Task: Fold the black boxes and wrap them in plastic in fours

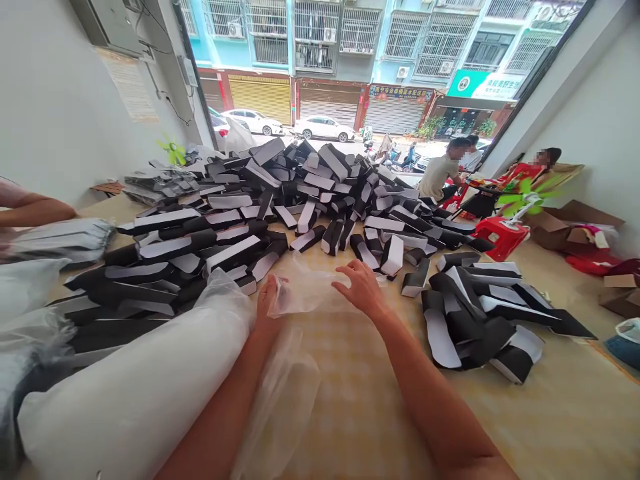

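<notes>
A clear plastic bag (313, 293) stretches between my hands above the tabletop. My left hand (270, 299) is closed on its left end, with the film partly over the fingers. Over the bag's right end is my right hand (361, 285), its fingers apart and curved; whether the fingertips touch the film is hard to make out. Just beyond both hands rises a large heap of folded black-and-white card boxes (307, 183). Against my left forearm lies a big, full, translucent plastic sack (145, 380). Another loose sheet of clear film (285, 407) rests on the table between my arms.
A smaller pile of black-and-white boxes (470, 320) lies on the table (360, 407) at the right. Another person's arm (35, 208) is at the far left beside filled bags (60, 240). A green-bladed fan (527, 193), cartons (575, 220) and seated people are at the right.
</notes>
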Motion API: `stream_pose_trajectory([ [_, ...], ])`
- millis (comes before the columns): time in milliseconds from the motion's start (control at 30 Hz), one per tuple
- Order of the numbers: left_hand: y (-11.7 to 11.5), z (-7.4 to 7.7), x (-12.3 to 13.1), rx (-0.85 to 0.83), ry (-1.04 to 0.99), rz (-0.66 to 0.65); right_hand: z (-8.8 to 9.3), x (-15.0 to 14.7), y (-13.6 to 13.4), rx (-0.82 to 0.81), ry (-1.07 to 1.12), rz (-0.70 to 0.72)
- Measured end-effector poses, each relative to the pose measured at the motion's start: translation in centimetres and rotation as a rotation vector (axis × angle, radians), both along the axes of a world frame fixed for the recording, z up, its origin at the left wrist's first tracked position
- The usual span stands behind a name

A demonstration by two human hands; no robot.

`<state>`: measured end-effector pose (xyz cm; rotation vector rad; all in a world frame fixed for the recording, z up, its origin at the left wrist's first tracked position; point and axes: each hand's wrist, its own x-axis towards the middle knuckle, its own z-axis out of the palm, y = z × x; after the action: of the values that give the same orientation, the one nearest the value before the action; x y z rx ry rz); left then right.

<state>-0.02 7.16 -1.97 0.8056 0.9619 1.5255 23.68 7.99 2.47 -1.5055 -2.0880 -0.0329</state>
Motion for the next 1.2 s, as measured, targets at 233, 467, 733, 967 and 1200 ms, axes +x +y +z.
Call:
stream_pose_trajectory([
  [233, -1.7, 0.4, 1.0, 0.022, 0.231, -0.429, 3.1, -1.3, 3.1, 0.019, 0.105, -0.373],
  [467, -0.5, -0.3, 0.8, 0.135, 0.395, -0.091, 2.5, -5.2, 3.6, -0.110, 0.055, 0.249],
  [733, -0.5, -0.7, 0.8, 0.409, 0.916, 0.056, -1.6, -5.3, 1.6, -0.165, 0.020, 0.121],
  [967, 0.7, -3.6, 0.9, 0.336, 1.244, 0.055, -3.2, -2.0, 1.6, -0.458, -0.295, 0.025],
  [1200, 0.8, -4.0, 0.6, 0.329, 1.158, 0.147, -2.8, 1.9, 3.2, -0.421, -0.320, 0.004],
])
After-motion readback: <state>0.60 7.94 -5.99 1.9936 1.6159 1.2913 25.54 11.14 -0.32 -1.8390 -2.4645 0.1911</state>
